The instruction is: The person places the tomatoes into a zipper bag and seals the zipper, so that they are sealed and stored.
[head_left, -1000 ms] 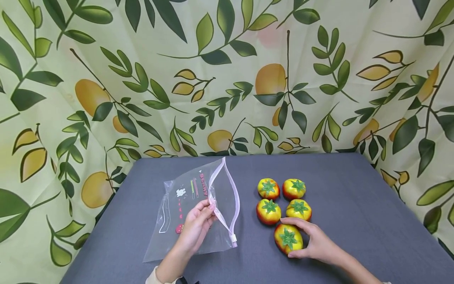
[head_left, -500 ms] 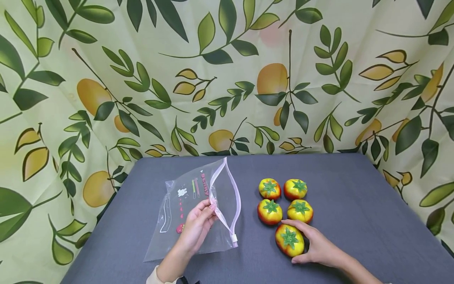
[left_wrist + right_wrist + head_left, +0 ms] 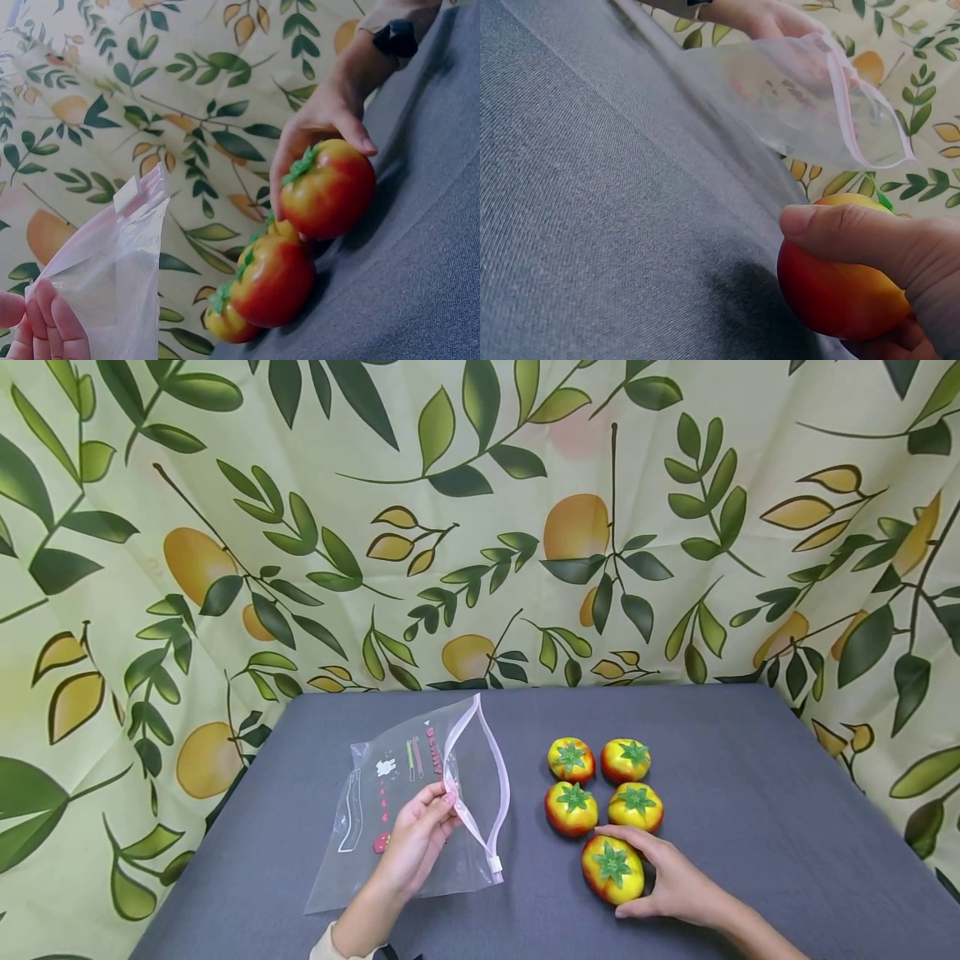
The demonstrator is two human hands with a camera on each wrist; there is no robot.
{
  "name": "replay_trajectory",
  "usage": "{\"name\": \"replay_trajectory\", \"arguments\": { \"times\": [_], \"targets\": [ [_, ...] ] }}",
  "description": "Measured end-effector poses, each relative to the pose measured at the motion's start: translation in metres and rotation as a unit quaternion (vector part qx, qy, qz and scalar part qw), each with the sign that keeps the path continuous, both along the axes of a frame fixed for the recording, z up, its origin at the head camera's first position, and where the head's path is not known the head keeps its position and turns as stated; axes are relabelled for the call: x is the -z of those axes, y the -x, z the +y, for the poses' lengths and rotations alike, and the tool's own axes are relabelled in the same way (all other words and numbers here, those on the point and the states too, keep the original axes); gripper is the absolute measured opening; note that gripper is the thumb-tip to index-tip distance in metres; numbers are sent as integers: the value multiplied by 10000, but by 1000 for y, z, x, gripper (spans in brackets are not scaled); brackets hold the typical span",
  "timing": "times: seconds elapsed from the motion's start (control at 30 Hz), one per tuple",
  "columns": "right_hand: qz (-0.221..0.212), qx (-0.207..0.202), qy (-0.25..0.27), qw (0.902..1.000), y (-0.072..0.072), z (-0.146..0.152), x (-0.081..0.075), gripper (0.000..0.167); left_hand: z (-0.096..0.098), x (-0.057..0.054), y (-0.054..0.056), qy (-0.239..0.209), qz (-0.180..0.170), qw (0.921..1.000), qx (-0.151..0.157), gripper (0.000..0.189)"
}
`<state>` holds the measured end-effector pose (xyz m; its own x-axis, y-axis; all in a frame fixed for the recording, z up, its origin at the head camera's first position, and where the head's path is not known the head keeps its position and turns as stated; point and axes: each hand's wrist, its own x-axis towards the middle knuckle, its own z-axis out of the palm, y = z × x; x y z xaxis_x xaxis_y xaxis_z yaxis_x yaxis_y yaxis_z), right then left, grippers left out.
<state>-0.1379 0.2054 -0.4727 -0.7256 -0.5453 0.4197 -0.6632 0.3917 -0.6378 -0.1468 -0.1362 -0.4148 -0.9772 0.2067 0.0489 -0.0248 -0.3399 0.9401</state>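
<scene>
My left hand [image 3: 423, 831] pinches the near side of the mouth of a clear zip bag [image 3: 352, 810], whose mouth gapes to the right. Pink and white prints mark the bag, and a white slider sits at its near corner. My right hand [image 3: 678, 881] curls thumb and fingers round a yellow-red toy tomato [image 3: 613, 868] with a green star-shaped top. In the right wrist view the thumb lies across this tomato [image 3: 840, 292], with the other fingers mostly hidden below it. Just beyond are more of these tomatoes [image 3: 572, 808] in two rows.
A dark grey cloth covers the table [image 3: 720, 760]. Behind it and along the sides hangs a curtain [image 3: 480, 527] printed with leaves and fruit. The tomato [image 3: 635, 806] nearest the right fingertips stands close to the held one.
The right thumb sits slightly lower on the near side of the tomato than a second ago. The left hand and the bag look the same.
</scene>
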Motion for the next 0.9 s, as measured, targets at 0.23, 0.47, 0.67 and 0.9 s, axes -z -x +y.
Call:
{"name": "replay_trajectory", "arguments": {
  "times": [0.23,0.47,0.67,0.9],
  "targets": [
    [-249,14,102,9996,1,-2,-9,79,0,0,0,4,-41,10000,-38,9],
    [-394,39,-83,9992,3,-2,-19,79,1,-1,-1,81,-87,9998,-145,9],
    [-249,82,-42,9996,4,-3,-26,80,2,1,0,133,-243,9995,-144,9],
    [-206,293,-174,9992,7,-3,-32,82,2,2,0,127,-273,9994,-149,8]
  ]
}}
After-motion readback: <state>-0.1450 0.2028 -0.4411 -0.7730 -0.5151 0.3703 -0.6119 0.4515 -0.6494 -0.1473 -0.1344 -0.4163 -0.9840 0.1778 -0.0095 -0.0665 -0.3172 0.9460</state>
